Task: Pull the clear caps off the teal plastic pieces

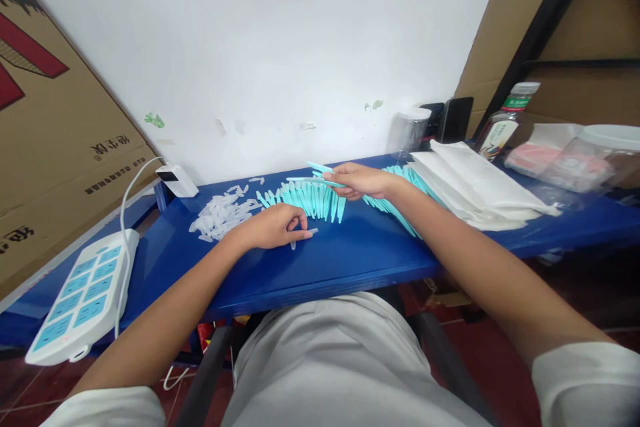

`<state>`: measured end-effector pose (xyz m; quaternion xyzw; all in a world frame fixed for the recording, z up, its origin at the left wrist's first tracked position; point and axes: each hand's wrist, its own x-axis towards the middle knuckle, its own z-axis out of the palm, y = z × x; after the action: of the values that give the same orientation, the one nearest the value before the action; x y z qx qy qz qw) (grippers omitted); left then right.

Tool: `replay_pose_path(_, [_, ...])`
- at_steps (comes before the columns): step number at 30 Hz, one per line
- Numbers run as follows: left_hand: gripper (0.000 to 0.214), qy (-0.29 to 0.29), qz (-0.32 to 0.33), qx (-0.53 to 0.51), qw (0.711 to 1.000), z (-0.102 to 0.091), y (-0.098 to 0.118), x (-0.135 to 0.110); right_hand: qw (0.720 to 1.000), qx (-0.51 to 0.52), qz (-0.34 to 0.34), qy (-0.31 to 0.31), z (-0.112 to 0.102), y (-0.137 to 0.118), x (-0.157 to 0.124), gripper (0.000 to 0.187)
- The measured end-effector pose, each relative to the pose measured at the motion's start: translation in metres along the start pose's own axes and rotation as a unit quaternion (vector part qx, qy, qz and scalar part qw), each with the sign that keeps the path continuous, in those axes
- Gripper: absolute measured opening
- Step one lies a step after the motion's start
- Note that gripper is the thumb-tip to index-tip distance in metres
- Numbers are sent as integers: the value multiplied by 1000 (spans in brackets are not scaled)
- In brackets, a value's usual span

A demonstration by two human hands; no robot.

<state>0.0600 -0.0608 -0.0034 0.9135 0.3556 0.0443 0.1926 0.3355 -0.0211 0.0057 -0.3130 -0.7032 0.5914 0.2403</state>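
Note:
My left hand [277, 225] is closed over the blue table, with thumb and fingers pinching a small translucent plastic cap [313, 231]. Another such piece pokes out just below the fingers. My right hand [357, 180] is wrapped round slim teal plastic sticks [315, 180], which point left; their exact number is hard to make out. Beneath and left of that hand, a row of similar teal sticks [305, 200] lies side by side on the table. More teal sticks [395, 213] lie under my right forearm. A pile of translucent caps [220, 215] sits left of my left hand.
White sheets or bags [475, 183] lie at the right. Behind them stand a clear jar [411, 130], phones [457, 121] and a bottle [503, 123]. At the left are a power strip [87, 293], a small white device [177, 180] and a large cardboard box [65, 127]. A wall [280, 47] borders the back.

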Motion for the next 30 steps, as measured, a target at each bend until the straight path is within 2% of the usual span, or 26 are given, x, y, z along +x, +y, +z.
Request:
replay_pose_path(5, [42,-21,5,-15,1000,3,0,0,999,0,-12,-31,-3,3,0,43])
replay_pose_path(10, [38,28,29,-25,999,2,-1,2,999,-4,-13,-30,-4,4,0,41])
replay_pose_path(16, [35,94,27,-45,994,1,-1,4,1000,-6,-7,-18,-3,4,1,42])
replay_pose_path(22, [41,57,73,-36,995,9,3,7,1000,-5,-9,-21,-4,4,2,44])
replay_pose_path(30, [24,48,123,-53,990,24,10,13,1000,-9,-6,-28,-4,6,2,44])
